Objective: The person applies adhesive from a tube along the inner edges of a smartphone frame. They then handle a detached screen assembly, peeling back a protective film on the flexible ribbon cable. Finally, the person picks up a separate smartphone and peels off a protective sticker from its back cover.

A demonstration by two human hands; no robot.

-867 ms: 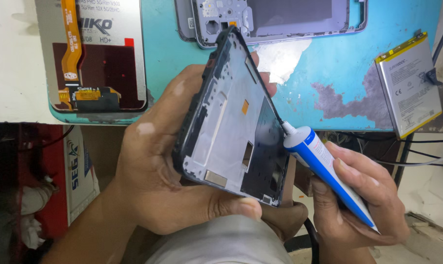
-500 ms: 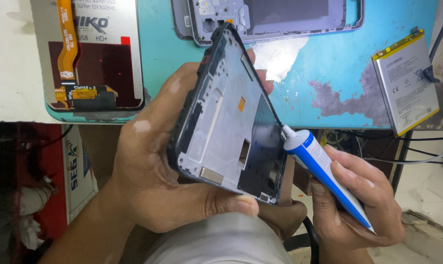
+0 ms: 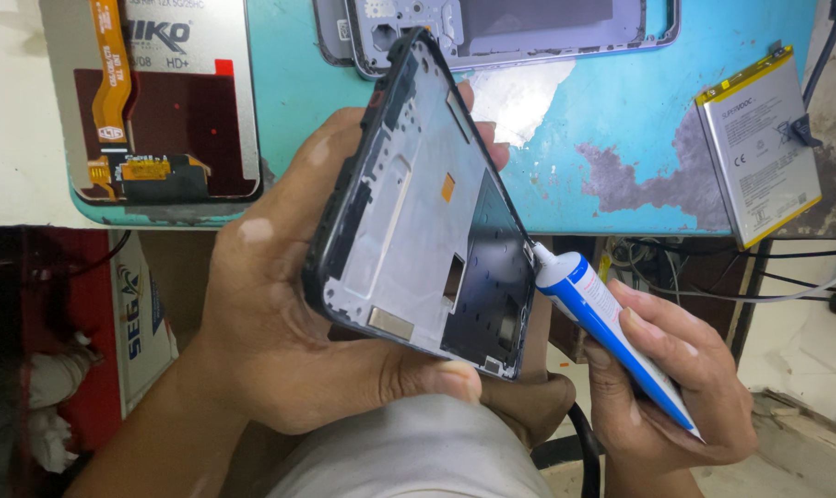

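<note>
A black phone frame (image 3: 418, 212) is gripped in the left hand (image 3: 289, 314), tilted, off the front edge of the turquoise tabletop (image 3: 621, 120). A blue-and-white glue tube (image 3: 612, 332) is clasped in the right hand (image 3: 676, 387), nozzle touching the frame's right edge. A battery (image 3: 759, 148) lies at the tabletop's right edge.

This place is a phone repair workshop. On the worn turquoise desk (image 3: 621, 120) lie a loose battery (image 3: 759, 148), a replacement screen (image 3: 160, 101) with orange flex cable, and a grey phone housing (image 3: 501, 28). Cables (image 3: 787, 281) hang under the desk.

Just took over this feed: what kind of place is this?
Likely a phone repair bench: a loose battery, a spare screen and a rear housing lie on the teal mat.
</note>
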